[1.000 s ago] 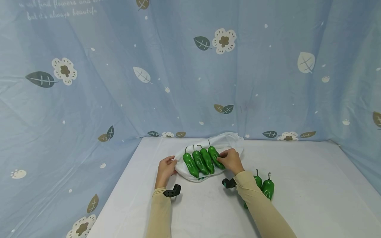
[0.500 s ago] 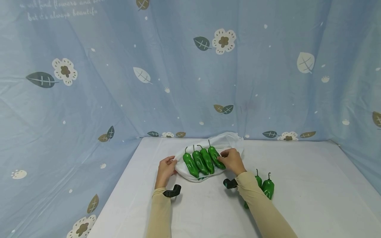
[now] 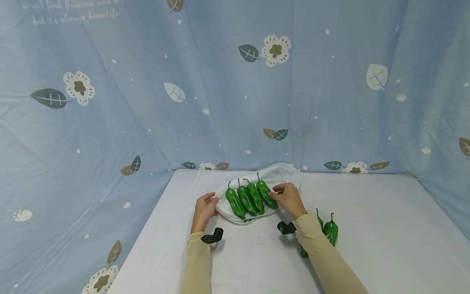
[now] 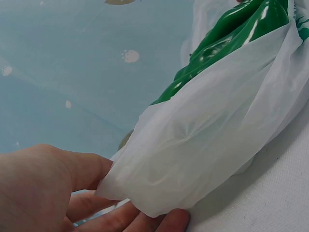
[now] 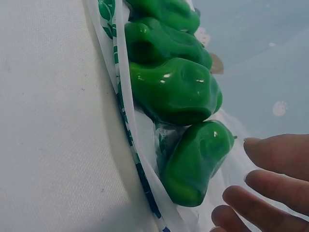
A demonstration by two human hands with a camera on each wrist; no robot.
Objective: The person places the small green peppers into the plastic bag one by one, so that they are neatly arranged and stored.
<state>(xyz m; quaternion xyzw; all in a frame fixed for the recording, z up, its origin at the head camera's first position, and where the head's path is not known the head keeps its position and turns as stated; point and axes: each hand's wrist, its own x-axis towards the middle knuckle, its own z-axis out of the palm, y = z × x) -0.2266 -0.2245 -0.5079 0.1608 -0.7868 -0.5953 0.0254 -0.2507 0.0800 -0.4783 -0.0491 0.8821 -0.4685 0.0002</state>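
Head view, nearest edge first: two beige sleeves reach in over the white-covered table (image 3: pixel 249 257), the left sleeve (image 3: pixel 198 261) fairly straight, the right sleeve (image 3: pixel 327 257) slanting in from the lower right. Beneath and beside that right sleeve lie the loose green peppers (image 3: pixel 331 232); the forearm stands in front of them, so two stems show but the full count cannot be told. A black wrist device sits on each arm, one at the left wrist (image 3: pixel 213 236) and one at the right (image 3: pixel 286 228).

Beyond these come the hands. The left hand (image 3: pixel 203 210) pinches the left edge of a white plastic bag (image 3: pixel 280 173), thumb over the film and fingers under it; in the left wrist view the bag's raised side hides the lower parts of the peppers inside. The right hand (image 3: pixel 288 198) is loose, fingers slightly bent and gripping nothing, just beside the rightmost pepper; the right wrist view shows a gap between them. Whether its fingers touch the film cannot be told.

Four green peppers (image 3: pixel 247 201) lie side by side in the bag, stems pointing away. Behind the bag, the blue curtain (image 3: pixel 220 94), printed with leaves, flowers and paw marks, closes off the table's far edge.
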